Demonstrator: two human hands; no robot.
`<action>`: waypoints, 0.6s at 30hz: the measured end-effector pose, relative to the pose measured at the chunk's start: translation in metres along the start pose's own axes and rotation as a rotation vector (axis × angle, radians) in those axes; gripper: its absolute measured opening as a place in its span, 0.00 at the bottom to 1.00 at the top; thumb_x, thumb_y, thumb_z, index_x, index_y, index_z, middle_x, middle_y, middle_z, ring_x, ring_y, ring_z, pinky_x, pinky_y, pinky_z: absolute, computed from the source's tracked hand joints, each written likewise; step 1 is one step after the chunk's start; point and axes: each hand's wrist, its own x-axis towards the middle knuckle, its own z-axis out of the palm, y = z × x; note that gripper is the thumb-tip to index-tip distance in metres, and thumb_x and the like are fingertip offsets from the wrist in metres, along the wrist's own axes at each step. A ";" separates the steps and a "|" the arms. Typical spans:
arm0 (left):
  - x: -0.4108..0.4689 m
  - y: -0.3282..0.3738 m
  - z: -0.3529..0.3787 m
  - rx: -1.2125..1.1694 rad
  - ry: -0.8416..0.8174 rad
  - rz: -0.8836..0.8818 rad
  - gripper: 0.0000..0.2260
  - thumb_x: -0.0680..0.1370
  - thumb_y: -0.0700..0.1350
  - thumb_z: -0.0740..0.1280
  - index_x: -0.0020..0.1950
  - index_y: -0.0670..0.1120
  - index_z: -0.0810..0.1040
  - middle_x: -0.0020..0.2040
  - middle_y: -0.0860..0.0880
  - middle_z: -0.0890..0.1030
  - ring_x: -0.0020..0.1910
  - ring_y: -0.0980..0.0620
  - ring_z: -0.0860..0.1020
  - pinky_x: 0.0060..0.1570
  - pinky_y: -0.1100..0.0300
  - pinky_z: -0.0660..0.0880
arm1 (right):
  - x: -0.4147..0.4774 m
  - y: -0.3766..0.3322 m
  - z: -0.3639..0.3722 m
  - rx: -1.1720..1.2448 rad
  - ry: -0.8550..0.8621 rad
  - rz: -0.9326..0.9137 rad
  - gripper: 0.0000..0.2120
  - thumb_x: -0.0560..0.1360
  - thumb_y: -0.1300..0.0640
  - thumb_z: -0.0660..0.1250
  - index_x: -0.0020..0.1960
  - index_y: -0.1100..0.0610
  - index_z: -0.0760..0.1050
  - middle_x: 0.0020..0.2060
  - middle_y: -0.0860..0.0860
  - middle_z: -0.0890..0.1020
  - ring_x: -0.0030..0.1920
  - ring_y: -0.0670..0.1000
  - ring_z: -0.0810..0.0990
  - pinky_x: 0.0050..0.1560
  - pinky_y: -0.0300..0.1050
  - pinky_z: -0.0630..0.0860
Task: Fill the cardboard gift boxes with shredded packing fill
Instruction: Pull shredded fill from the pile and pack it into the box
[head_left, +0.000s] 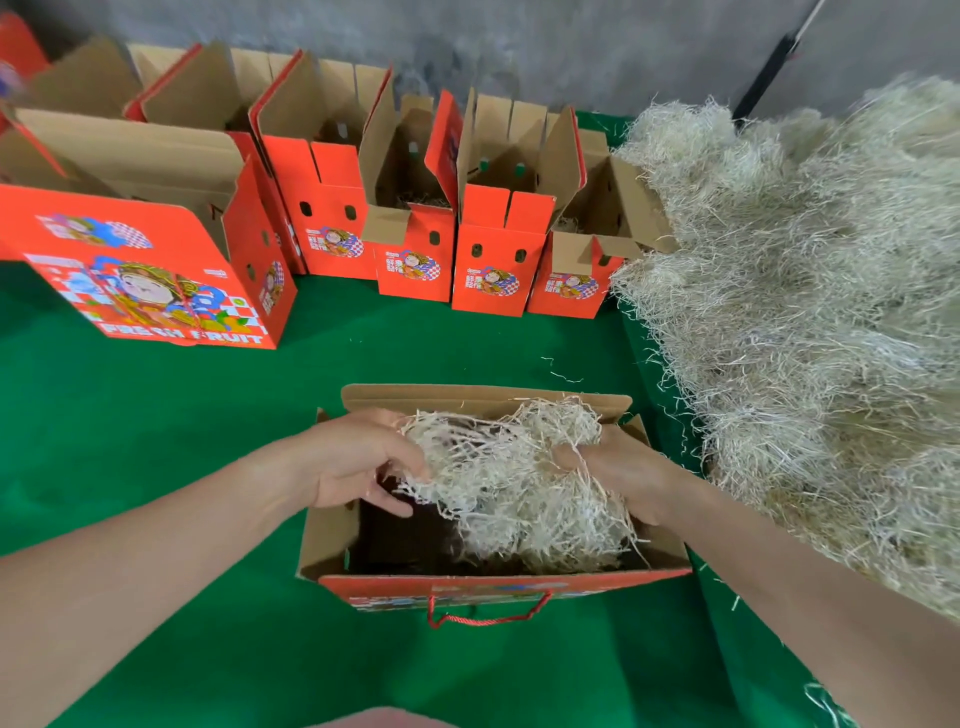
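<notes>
Right now the open box (498, 584) sits on the green worktop (156, 467) close to its near edge. Both hands are over it, apart, with a wad (514, 483) of pale shredded fill stretched between them. The left hand (353, 462) has its fingers curled into the wad's left end, and the right hand (621, 473) is clenched on its right end. Most of the fill hangs over the box's right half, while the left half shows dark, bare bottom. To do this well, I'd tease the clump wider rather than drop it as a lump, draw it leftward, and press it into the corners so it lies even. Keep stray strands inside the rim, and top up from the pile (805, 286) along the right edge if the layer looks thin.
</notes>
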 end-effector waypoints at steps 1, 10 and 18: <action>0.001 0.000 0.003 -0.041 -0.051 -0.011 0.43 0.67 0.28 0.70 0.76 0.43 0.52 0.72 0.49 0.59 0.60 0.46 0.70 0.46 0.41 0.78 | 0.000 -0.001 0.002 0.017 -0.016 -0.004 0.09 0.73 0.59 0.67 0.52 0.52 0.73 0.56 0.49 0.78 0.55 0.50 0.73 0.62 0.47 0.65; 0.021 -0.013 0.039 0.180 -0.042 0.042 0.39 0.69 0.27 0.68 0.75 0.41 0.53 0.73 0.41 0.60 0.72 0.46 0.59 0.71 0.55 0.53 | 0.007 -0.001 0.028 0.016 -0.101 0.003 0.32 0.67 0.63 0.71 0.69 0.57 0.66 0.66 0.56 0.71 0.68 0.56 0.67 0.71 0.57 0.58; 0.013 -0.001 0.008 0.638 0.156 0.140 0.31 0.75 0.39 0.65 0.75 0.44 0.55 0.71 0.44 0.64 0.40 0.57 0.72 0.31 0.69 0.69 | 0.002 0.006 0.006 0.033 -0.038 0.011 0.37 0.66 0.63 0.73 0.71 0.62 0.62 0.69 0.57 0.68 0.70 0.56 0.64 0.71 0.57 0.57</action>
